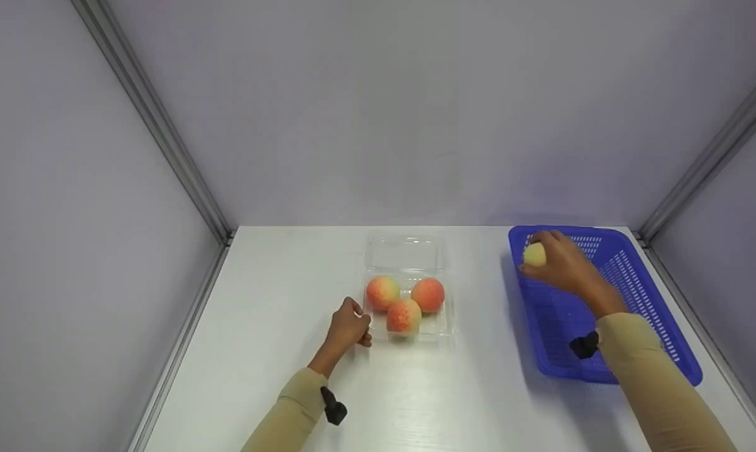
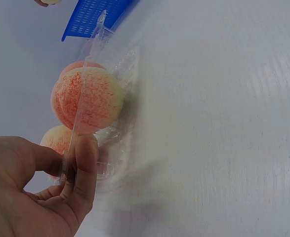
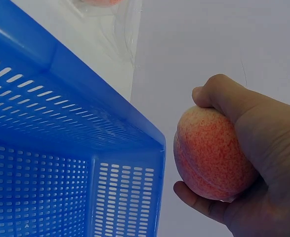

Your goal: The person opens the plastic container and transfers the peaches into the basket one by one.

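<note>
My left hand [image 1: 350, 324] is at the near left corner of a clear plastic clamshell box [image 1: 439, 325]. In the left wrist view its thumb and fingers pinch the box's rim. Three orange-and-yellow peaches [image 1: 404, 316] sit in the box, whose lid [image 1: 406, 252] lies folded back behind them. Over the far left part of a blue basket [image 1: 610, 375], my right hand [image 1: 563, 263] grips another peach [image 3: 211, 153]. The right wrist view has that peach above the basket's rim, held between thumb and fingers, red on the side facing the camera.
The basket has slotted walls and stands at the right of the white table [image 1: 259, 295]. A grey back wall [image 1: 403, 125] rises behind the table's far edge, with metal frame posts [image 1: 164, 138] and side panels to the left and right.
</note>
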The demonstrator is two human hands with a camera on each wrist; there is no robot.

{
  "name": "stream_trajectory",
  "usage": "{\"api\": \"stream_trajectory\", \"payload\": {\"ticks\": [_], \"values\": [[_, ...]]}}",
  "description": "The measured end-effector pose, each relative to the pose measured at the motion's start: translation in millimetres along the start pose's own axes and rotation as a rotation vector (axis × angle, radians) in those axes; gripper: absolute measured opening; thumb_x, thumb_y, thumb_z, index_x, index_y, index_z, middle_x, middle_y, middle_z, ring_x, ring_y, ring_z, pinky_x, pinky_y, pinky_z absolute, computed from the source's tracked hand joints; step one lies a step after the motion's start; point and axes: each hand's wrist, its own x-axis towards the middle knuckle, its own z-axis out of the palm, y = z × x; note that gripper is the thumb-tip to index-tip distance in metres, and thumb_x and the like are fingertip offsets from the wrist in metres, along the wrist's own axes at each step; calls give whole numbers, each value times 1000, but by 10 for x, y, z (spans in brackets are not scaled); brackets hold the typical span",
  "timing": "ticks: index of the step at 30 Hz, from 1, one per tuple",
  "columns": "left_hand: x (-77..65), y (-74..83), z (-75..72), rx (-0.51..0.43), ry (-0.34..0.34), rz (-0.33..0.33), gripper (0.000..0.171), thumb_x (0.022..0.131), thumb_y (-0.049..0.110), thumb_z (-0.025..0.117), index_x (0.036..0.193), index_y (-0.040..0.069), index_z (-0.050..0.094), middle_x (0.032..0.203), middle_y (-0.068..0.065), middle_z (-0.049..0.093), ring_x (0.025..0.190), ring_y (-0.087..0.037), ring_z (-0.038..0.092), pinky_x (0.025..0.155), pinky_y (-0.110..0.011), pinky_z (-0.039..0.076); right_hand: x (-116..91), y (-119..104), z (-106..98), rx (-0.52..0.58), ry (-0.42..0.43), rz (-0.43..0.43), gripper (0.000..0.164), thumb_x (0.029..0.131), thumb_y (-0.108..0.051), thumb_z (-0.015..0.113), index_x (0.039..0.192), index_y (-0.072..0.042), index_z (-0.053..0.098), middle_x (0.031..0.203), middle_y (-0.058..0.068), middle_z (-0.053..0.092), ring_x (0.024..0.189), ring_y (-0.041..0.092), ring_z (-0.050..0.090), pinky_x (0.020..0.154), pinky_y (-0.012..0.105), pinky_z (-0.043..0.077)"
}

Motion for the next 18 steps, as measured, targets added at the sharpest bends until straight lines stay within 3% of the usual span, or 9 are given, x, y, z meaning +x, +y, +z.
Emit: {"api": "stream_trajectory", "payload": {"ticks": [7, 18], "values": [[0, -5, 7, 18, 7, 0, 13, 99, 3, 55, 108, 0, 47, 68, -6, 58, 50, -12, 61, 54, -32, 65, -4, 54, -10, 1, 4, 1, 65, 94, -27, 79, 143, 5, 51, 132, 29, 56, 107, 43, 57, 83, 55, 63], [-6, -22, -4, 38, 5, 2, 13, 98, 4, 55, 108, 0, 48, 68, -6, 59, 50, -12, 62, 57, -35, 66, -8, 122, 3, -5, 30, -13, 66, 92, -26, 81, 140, 8, 52, 125, 30, 58, 102, 42, 58, 80, 54, 61]]}}
